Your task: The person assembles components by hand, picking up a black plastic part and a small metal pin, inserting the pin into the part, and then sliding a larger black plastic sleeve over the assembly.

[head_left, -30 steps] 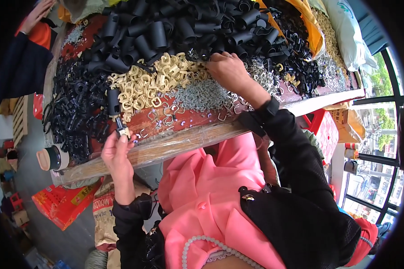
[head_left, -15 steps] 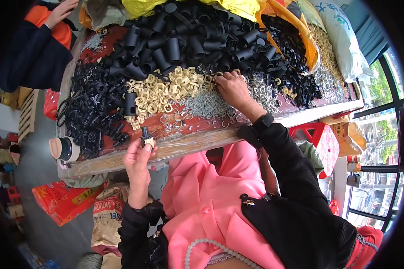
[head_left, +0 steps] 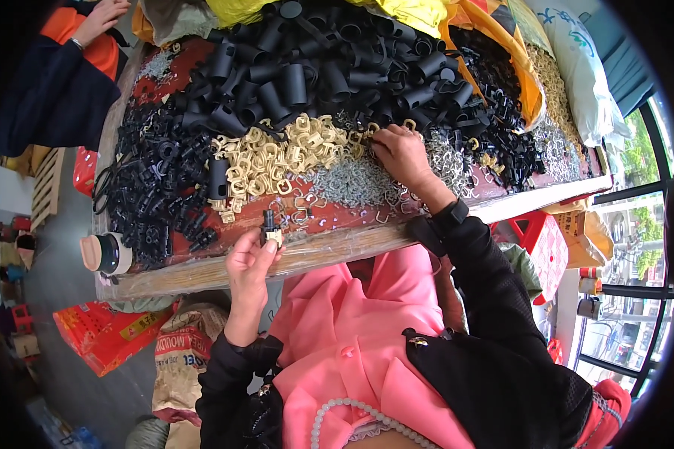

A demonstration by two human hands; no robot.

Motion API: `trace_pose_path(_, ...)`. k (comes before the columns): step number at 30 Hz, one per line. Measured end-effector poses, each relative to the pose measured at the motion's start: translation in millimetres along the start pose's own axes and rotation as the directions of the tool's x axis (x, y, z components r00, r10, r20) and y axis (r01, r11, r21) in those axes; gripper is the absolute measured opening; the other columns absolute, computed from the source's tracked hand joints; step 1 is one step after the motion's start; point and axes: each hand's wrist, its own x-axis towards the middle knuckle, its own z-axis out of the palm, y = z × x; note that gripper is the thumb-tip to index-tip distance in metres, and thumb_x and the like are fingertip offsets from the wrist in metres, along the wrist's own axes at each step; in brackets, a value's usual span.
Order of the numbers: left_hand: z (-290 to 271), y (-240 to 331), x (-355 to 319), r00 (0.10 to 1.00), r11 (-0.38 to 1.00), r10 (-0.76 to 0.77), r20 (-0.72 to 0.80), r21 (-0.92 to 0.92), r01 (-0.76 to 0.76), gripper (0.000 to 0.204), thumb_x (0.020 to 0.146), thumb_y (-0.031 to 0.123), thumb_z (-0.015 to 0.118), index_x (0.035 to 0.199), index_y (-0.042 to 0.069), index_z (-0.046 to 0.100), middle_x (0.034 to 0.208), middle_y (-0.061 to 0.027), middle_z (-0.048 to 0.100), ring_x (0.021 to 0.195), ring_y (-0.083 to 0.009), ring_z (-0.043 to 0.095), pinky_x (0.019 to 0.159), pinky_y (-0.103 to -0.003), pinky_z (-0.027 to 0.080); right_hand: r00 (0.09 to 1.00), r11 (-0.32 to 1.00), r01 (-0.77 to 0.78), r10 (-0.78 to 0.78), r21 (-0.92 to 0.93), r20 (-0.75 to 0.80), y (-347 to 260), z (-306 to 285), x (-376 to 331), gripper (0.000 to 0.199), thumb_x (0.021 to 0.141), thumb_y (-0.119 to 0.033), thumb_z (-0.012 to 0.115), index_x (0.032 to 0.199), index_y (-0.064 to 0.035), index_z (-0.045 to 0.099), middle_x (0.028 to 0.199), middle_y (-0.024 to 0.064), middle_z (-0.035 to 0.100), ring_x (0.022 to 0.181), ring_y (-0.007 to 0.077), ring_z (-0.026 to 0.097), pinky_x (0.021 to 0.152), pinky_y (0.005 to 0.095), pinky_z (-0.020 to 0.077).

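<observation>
A small black-and-cream plastic fitting (head_left: 270, 227), black stem uppermost, is pinched between the thumb and fingers of my left hand (head_left: 249, 266) just over the table's near edge. My right hand (head_left: 406, 159) reaches into the far side of the small metal pieces (head_left: 350, 182), close to the black cylinders. Its fingers are bent together and the tips are partly hidden, so what they hold cannot be made out. Cream plastic rings (head_left: 266, 157) lie heaped to the left of it, and U-shaped metal clips (head_left: 448, 159) are spread to its right.
Black cylinders (head_left: 294, 84) cover the table's far part; small black fittings (head_left: 153, 179) heap at left beside a dark jar (head_left: 112, 253). An orange sack (head_left: 528, 97) spills black parts at right. Across the left corner stands another person's dark sleeve (head_left: 56, 93).
My left hand has shifted right and slightly up with the fitting. My right hand has moved a little right and stays at the heap's edge.
</observation>
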Motion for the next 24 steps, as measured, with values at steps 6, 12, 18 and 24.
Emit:
trace_pose_path(6,9.4,-3.3,8.2,0.999,1.000,-0.020,0.041,-0.023,0.020,0.024,0.079,0.008,0.055,0.099,-0.002,0.051,0.085,-0.0091,0.059,0.071,-0.0118,0.057,0.063,-0.020,0.044,0.974,0.880,-0.215,0.222,0.424,0.035,-14.7,-20.6,-1.3,0.011,0.074,-0.011,0.060,0.078,-0.0032,0.054,0.067,0.0032,0.053,0.061,0.0136,0.052,0.052,0.0290,0.0402)
trace_pose_path(12,28.9,5.2,5.1,0.993,0.996,-0.044,0.108,-0.071,0.052,0.029,0.077,0.006,0.057,0.104,-0.004,0.049,0.085,-0.0067,0.059,0.073,-0.0109,0.057,0.064,-0.020,0.045,0.912,0.378,-0.409,0.183,0.830,0.366,-49.3,-48.5,-20.3,0.013,0.080,-0.015,0.055,0.080,-0.0028,0.051,0.068,-0.0004,0.051,0.062,0.0073,0.049,0.054,0.0232,0.0413)
trace_pose_path(18,53.0,16.8,-7.2,0.978,0.995,-0.009,0.206,-0.094,0.029,0.029,0.078,0.009,0.056,0.103,-0.003,0.049,0.086,-0.0077,0.059,0.074,-0.0117,0.057,0.066,-0.022,0.045,0.892,-0.051,-0.441,0.090,0.896,0.444,-92.9,-67.8,-38.5,0.013,0.081,-0.015,0.054,0.084,-0.0038,0.048,0.069,-0.0002,0.050,0.061,0.0069,0.049,0.060,0.0191,0.0422)
trace_pose_path(24,58.8,23.3,-21.6,0.959,0.985,-0.001,0.282,-0.168,0.050,0.031,0.078,0.007,0.057,0.106,-0.004,0.048,0.090,-0.0052,0.057,0.079,-0.0086,0.054,0.073,-0.024,0.046,0.876,-0.146,-0.482,-0.092,0.864,0.473,-109.3,-77.6,-55.0,0.012,0.082,-0.014,0.052,0.081,-0.0031,0.046,0.072,-0.0004,0.050,0.065,0.0062,0.051,0.060,0.0189,0.0418)
